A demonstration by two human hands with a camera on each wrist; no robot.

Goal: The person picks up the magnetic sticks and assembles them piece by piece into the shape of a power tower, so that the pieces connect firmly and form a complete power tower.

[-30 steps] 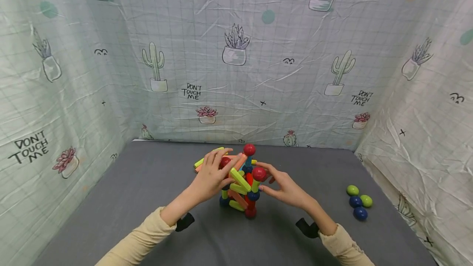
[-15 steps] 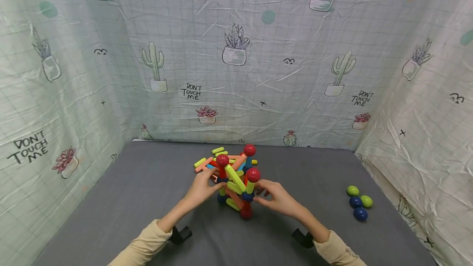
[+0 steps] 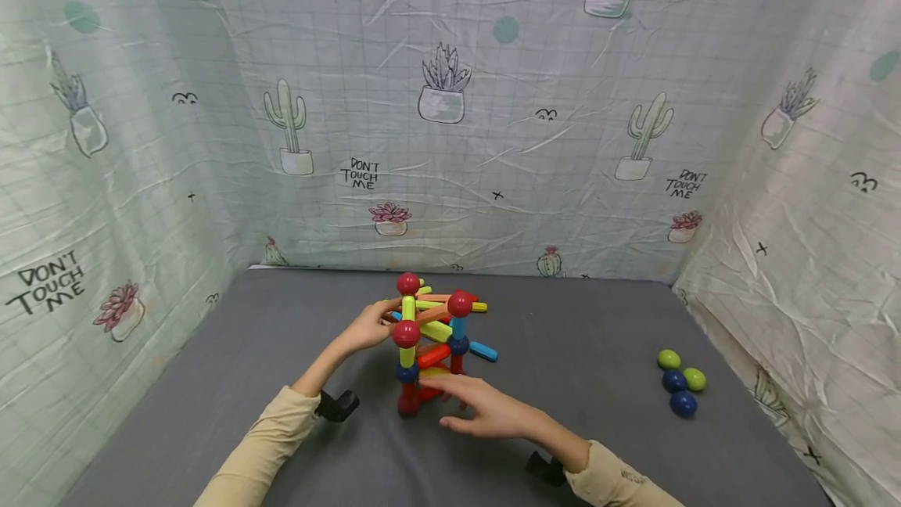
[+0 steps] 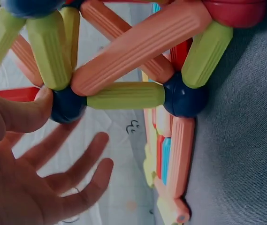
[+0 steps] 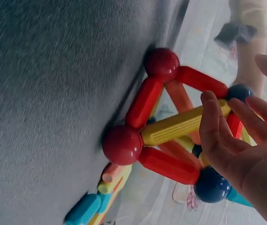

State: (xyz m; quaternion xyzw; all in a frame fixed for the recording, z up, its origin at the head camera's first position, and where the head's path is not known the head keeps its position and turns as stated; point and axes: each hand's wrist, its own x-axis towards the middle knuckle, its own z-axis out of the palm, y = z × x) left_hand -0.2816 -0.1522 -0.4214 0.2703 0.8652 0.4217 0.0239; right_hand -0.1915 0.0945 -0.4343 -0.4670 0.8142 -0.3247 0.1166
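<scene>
Item 1: L hand [image 3: 366,329], far-L side of frame. Thumb on a blue ball [image 4: 68,108], index passing behind it: prob. a light pinch; other fingers apart, gently bent, w/ nothing in them. Likely there to steady a joint.

Item 2: Stick-and-ball frame [image 3: 436,331], 1 pc., upright on grey table [image 3: 577,350], approx. centre, betw. hands. Red balls [image 3: 460,304] at top and base, blue at mid-ht. Yellow stick [image 5: 171,127] set slantwise across one side, presumably as brace.

Item 3: Loose sticks [image 3: 479,307], asst. colours, behind frame, partly hidden; 1 blue stick [image 3: 483,351] to R. Perhaps put there to leave elbow room in front.

Item 4: R hand [image 3: 493,409], near-R side. Fingers extended, slightly bent, gripping nothing; tips by yellow stick, contact can't be told. Maybe guarding that side.

Item 5: 2 green balls [image 3: 669,359], 2 blue balls [image 3: 683,404], grouped far R, apparently as spares.
</scene>
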